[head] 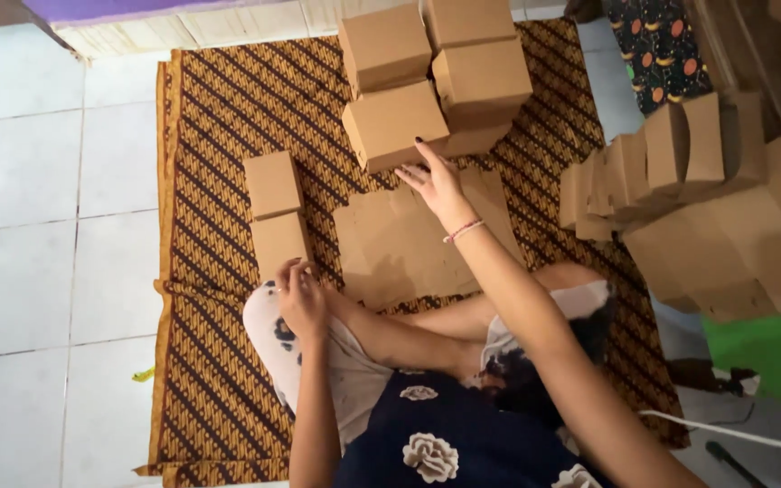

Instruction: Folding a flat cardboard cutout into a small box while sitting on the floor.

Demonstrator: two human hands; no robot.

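Note:
I sit cross-legged on a brown patterned cloth. My right hand reaches forward, fingers spread, touching the near edge of a folded brown cardboard box in a stack of several boxes. A flat piece of cardboard lies under my right forearm. My left hand rests on my left knee, fingers loosely curled, holding nothing I can see. Just beyond it lie two small closed boxes, one behind the other.
White floor tiles lie to the left of the cloth. A row of unfolded box blanks and a large cardboard heap stand at right. A green object and a white cable are at lower right.

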